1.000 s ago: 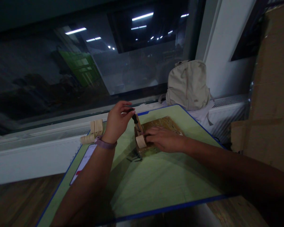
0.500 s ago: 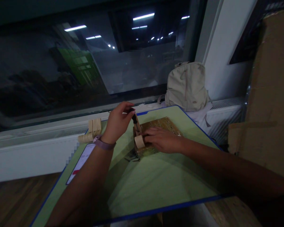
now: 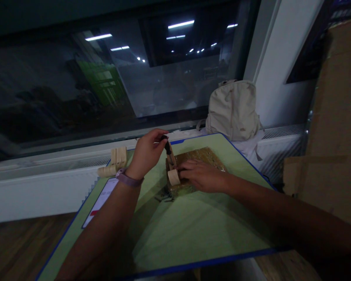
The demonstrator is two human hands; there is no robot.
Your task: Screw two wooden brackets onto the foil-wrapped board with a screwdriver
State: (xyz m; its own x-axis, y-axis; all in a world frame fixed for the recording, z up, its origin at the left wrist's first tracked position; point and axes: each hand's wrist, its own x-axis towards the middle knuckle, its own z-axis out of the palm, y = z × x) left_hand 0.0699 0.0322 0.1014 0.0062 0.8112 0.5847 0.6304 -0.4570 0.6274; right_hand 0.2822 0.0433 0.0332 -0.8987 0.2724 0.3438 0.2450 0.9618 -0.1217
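My left hand, with a mauve band at its wrist, is closed around the black handle of a screwdriver. The screwdriver tilts down into a light wooden piece that has a rounded near end. Whether its tip sits in a screw cannot be made out. My right hand presses its fingers against the right side of the wooden piece, which rests on a box wrapped in brown tape. Beside the box's near left corner lie several small dark screws.
The table is pale green with a blue edge. At its left edge are stacked wooden pieces and a white printed sheet or screen. A beige backpack stands by the window; cardboard rises at the right.
The whole view has shifted slightly. Both hands keep their places on the screwdriver and the wooden piece, with little visible movement.
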